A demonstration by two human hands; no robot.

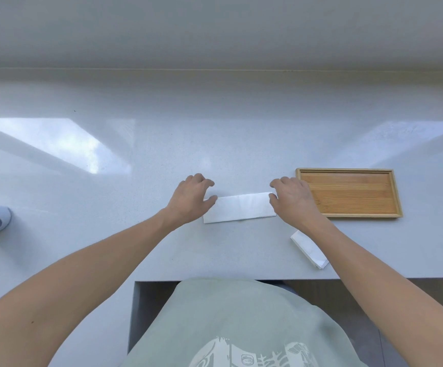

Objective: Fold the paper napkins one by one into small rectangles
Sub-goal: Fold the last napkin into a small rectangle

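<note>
Lying napkin (239, 207), long axis left-right, seemingly flat.

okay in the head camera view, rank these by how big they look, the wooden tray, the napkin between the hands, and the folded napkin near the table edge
1. wooden tray, plainly the largest.
2. napkin between the hands, a long strip with the left hand and right hand at its ends.
3. folded napkin near the table edge, the smallest, though the right forearm may hide part of it.

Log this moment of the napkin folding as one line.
step: folding napkin | left hand at left end | right hand at right end | second napkin nearby | wooden tray empty
</note>
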